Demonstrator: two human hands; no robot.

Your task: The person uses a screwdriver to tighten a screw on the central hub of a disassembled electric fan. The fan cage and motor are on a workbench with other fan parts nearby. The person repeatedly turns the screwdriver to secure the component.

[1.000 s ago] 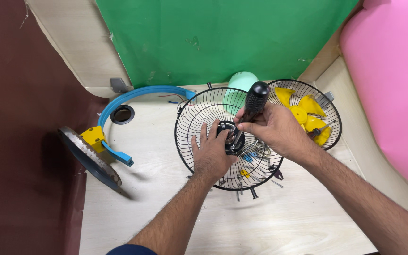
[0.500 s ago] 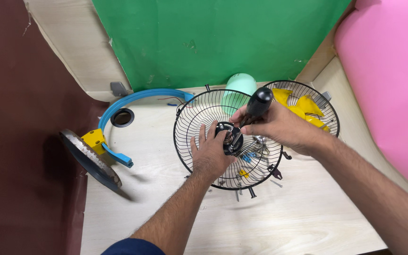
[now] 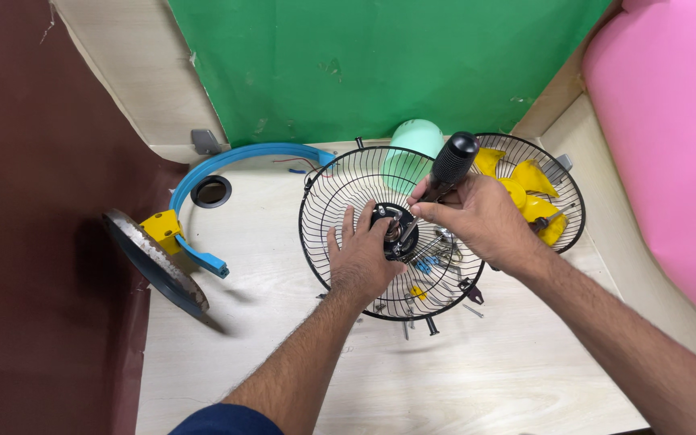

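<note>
A round black wire fan guard [image 3: 340,193] lies on the pale wooden table. My left hand [image 3: 360,262] rests flat on it, fingers spread beside the black hub [image 3: 395,229] at its centre. My right hand [image 3: 481,217] grips a black-handled screwdriver [image 3: 451,161], whose tip points down into the hub. Small screws and bits [image 3: 420,266] lie under the wires near the hub.
A second wire guard with a yellow fan blade [image 3: 537,197] sits behind my right hand. A mint green cup-shaped part [image 3: 412,141] stands behind the guard. A blue curved fan stand with round base [image 3: 163,258] lies at the left. Green board behind, pink cushion at right.
Both hands stay at the hub; my right hand with the screwdriver has shifted only slightly. The view has drifted a little.
</note>
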